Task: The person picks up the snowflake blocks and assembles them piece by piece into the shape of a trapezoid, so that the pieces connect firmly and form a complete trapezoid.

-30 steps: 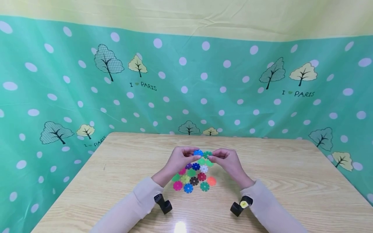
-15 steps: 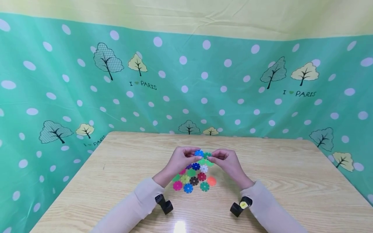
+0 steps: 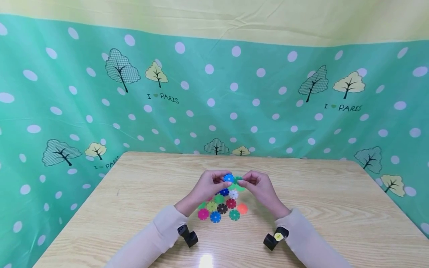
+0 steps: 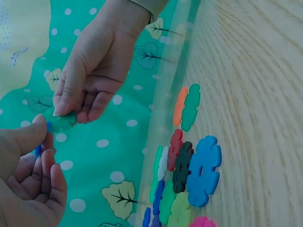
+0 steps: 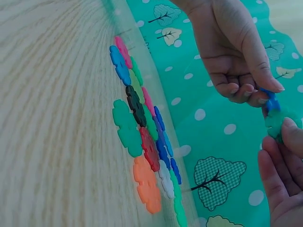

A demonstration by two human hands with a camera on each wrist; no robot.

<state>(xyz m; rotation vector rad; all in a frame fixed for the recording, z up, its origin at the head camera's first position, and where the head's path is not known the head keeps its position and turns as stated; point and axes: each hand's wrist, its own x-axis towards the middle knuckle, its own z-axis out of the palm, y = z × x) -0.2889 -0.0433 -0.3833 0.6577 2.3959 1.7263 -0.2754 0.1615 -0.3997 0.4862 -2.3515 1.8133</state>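
Observation:
My left hand [image 3: 207,184] pinches a blue notched plastic disc [image 3: 228,178] between thumb and fingers. Opposite it, my right hand [image 3: 259,184] pinches a green notched disc [image 3: 238,180]. Both discs are raised above the table, edge to edge. In the right wrist view the blue disc [image 5: 272,102] meets the green disc [image 5: 280,124] at an angle, their rims overlapping. The left wrist view shows the green disc [image 4: 63,122] under the right thumb, while the blue one is mostly hidden by the left fingers.
Below the hands, several loose discs lie on the wooden table [image 3: 318,197], among them a black disc [image 3: 222,209], a red disc [image 3: 231,203], an orange disc [image 3: 242,209] and a pink disc [image 3: 203,214]. A green dotted curtain [image 3: 187,123] hangs behind the table.
The two pinched discs have come closer together and now meet, a little lower in the head view. The discs on the table have not moved.

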